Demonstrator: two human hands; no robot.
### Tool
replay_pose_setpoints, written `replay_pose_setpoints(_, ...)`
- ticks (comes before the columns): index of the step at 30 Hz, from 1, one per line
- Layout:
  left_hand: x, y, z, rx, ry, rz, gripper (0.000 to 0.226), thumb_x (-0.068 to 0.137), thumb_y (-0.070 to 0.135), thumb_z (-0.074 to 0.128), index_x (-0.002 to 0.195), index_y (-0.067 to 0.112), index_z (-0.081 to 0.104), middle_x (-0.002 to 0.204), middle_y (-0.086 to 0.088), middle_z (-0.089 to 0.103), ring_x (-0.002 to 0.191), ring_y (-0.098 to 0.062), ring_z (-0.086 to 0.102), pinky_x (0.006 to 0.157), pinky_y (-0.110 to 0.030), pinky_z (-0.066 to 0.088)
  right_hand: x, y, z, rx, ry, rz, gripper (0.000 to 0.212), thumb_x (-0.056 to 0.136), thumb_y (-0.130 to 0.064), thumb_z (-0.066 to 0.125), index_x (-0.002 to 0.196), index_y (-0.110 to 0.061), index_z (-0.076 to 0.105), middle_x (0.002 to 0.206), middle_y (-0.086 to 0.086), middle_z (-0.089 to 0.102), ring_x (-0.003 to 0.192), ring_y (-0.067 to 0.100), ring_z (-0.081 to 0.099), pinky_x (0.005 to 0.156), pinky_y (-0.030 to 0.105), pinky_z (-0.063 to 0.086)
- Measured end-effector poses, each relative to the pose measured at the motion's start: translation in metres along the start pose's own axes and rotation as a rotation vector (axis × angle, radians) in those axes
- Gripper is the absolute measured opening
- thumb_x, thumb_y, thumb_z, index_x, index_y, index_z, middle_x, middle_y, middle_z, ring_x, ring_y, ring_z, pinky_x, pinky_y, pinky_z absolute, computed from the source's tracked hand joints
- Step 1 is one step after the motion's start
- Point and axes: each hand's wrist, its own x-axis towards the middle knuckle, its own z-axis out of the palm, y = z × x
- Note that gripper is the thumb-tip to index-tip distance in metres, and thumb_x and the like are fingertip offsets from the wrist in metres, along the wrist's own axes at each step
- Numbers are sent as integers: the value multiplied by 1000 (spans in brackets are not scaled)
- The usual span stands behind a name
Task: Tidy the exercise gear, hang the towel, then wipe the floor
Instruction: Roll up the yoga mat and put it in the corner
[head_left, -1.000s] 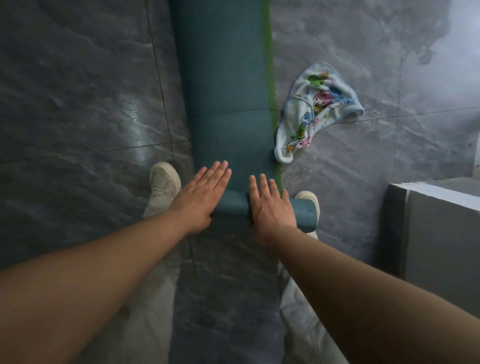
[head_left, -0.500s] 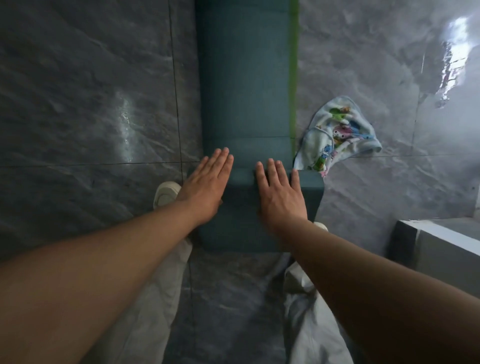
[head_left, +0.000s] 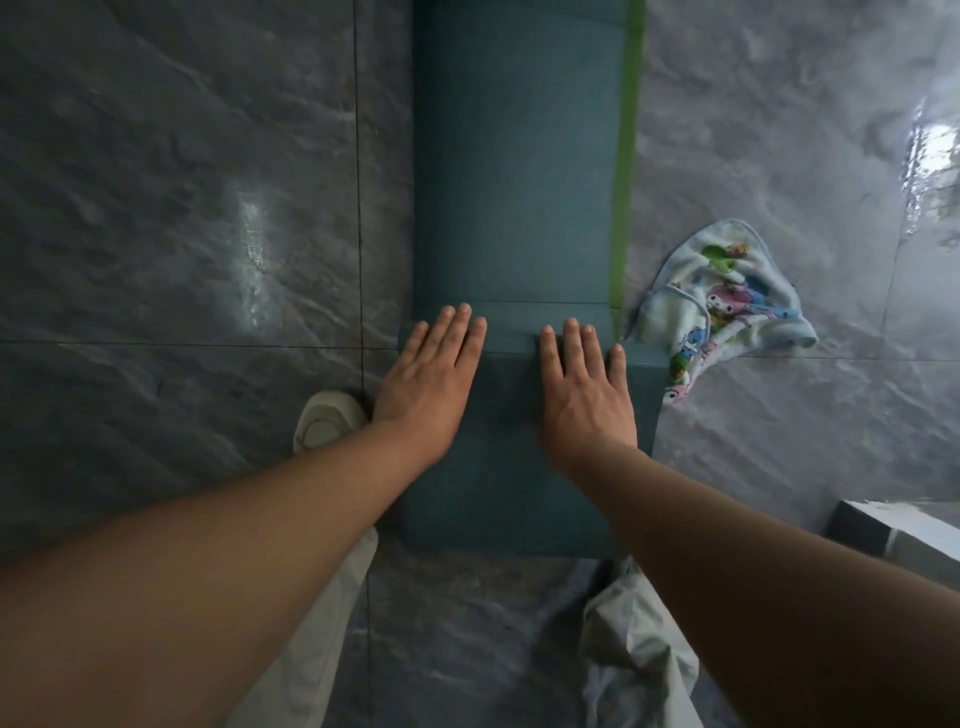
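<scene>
your left hand (head_left: 426, 384) and right hand (head_left: 584, 400) press flat, fingers spread, gripping nothing, on the rolled end of the teal mat (head_left: 519, 182); the towel (head_left: 722, 296) lies crumpled on the floor (head_left: 182, 208) just right of it.

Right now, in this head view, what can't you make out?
- Yoga mat: far end cut off by the top edge.
- Rolled part beneath the left hand and right hand: thickness hidden.
- Towel: one corner behind the roll.
- Grey block: cropped at right.
</scene>
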Motion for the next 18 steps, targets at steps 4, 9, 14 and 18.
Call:
replay_pose_setpoints(4,8,4,5,12,-2,-38,77,88,2,23,156,11,-12,164,-10,-16,152,-25,-13,123,-43,1,10,-2,11,-1,46,17,82,92,-21,43,156,-11,-7,164,19,-9,151,35,-9,121,55,0)
replay_pose_setpoints(9,11,3,16,17,-8,-82,76,88,9,20,155,16,-15,165,-8,-14,151,-29,-12,123,-47,2,12,-4,22,18,14,29,88,92,-27,46,156,-12,-12,163,19,-15,150,34,-15,121,55,-2)
replay_pose_setpoints(14,24,3,21,-12,-47,-97,79,93,7,31,154,15,-18,164,-9,-17,151,-28,-13,123,-49,2,25,-7,23,50,-35,54,91,92,-35,46,155,-12,-16,162,17,-18,150,34,-18,120,56,-4)
replay_pose_setpoints(18,40,0,32,-27,-72,-100,85,93,5,39,154,15,-19,164,-8,-20,151,-27,-15,122,-50,0,46,-2,29,108,-101,46,96,91,-42,49,155,-12,-17,162,16,-21,149,34,-21,121,54,-2)
